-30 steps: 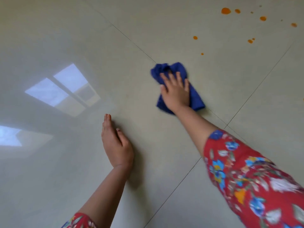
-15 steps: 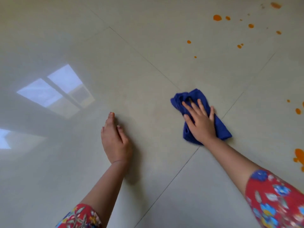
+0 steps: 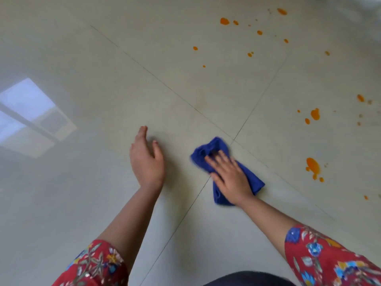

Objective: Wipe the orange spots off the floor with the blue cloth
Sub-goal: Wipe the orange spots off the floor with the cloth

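Down at the near edge of the floor (image 3: 86, 182), two red floral sleeves (image 3: 329, 263) frame the view, both forearms reaching forward over pale glossy tiles. The right hand (image 3: 231, 178) lies flat, fingers spread, pressing down on the cloth (image 3: 253, 180), a crumpled blue bundle that sits right on a grout line, just near of the point where four tiles meet. The cloth's far end pokes out past the fingertips and looks blurred. Just left of it, the left hand (image 3: 146, 159) stands on its edge on the tile, open, fingers straight and together, thumb apart, holding nothing. The two hands are near each other but apart. Off to the right of the cloth, well clear of it, a big orange spot (image 3: 313, 165) with small drips beside it. Farther out toward the right edge, a second cluster of spots (image 3: 315, 114). Farthest of all, toward the far right corner, a scatter of small orange spots (image 3: 224, 21) across another tile. On the left, a bright window reflection (image 3: 28, 100) shines off the floor.
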A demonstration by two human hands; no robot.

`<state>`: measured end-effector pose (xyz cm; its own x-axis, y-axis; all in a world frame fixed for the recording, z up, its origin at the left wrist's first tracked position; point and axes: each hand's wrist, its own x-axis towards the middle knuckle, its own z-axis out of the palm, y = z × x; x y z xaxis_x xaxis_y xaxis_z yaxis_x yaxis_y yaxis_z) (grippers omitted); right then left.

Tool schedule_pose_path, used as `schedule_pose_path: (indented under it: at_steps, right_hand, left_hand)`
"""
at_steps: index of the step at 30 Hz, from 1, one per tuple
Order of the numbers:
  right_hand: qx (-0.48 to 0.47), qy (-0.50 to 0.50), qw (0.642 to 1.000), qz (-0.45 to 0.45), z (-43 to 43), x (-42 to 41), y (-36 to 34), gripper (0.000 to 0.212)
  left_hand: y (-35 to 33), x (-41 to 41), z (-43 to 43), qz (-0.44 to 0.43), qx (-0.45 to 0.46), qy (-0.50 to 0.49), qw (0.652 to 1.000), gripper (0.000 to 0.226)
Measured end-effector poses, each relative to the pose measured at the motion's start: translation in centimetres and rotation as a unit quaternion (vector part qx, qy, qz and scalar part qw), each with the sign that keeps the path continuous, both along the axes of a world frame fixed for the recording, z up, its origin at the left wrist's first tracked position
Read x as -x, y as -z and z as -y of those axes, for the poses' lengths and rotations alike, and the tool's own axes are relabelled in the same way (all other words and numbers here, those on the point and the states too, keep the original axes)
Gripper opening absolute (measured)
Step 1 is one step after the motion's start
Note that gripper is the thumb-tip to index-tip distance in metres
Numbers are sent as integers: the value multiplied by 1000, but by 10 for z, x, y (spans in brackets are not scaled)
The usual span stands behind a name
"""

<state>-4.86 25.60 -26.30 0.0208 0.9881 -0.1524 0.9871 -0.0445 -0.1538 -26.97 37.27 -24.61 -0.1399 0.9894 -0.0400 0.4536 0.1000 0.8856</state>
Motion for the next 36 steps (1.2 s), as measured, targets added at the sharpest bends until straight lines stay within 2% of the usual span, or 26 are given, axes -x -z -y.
schedule_pose_path:
  at_steps: [2,4,6,8,10,11,15,17,20,22,25,30,32,36]
  right_hand:
    - [13,160,986,34,-14,-15,-5,54]
    - [61,216,973,54,-27,-13,-5,56]
    - [91,124,985,75,-26,-4,-13,62]
    - [105,-69,989,79,-10,-7,-20,64]
    - [128,-228,959,108,12,-30,-25,58]
    - [151,-259,947,118,22,-46,-30,57]
    - [231,-226,932,166,35,-120,-47,72]
    - [276,-167,937,137,41,-143,-46,73]
    - [187,-134,969,87,58,-154,-33,69]
    - [113,-111,985,62,71,-155,-18,63]
    - [34,-72,997,20,84,-148,-9,56]
    - [2,-79,997,-7,146,-192,-5,49]
    - [-18,-29,999,-12,154,-227,-4,49]
    - [-47,109,993,-28,105,-269,0,48]
  left_hand:
    - [-6,-12,6,4,14,57,998,45]
    - [-7,-18,13,-7,28,103,994,45]
    - [-7,-23,21,-23,38,143,989,45]
    - [-10,-27,25,-42,41,171,983,46]
    - [-14,-30,28,-63,47,172,982,45]
    - [-17,-33,30,-75,49,171,981,45]
    - [-32,-59,34,-131,47,238,961,45]
    - [-41,-74,30,-180,42,320,929,45]
    - [-57,-100,27,-268,34,447,852,47]
    - [-68,-124,24,-319,45,494,808,49]
    - [-78,-161,20,-353,55,510,783,50]
    - [-65,-222,40,-334,74,469,814,50]
    - [-50,-246,52,-312,76,454,831,50]
    - [-27,-296,74,-214,86,371,899,48]
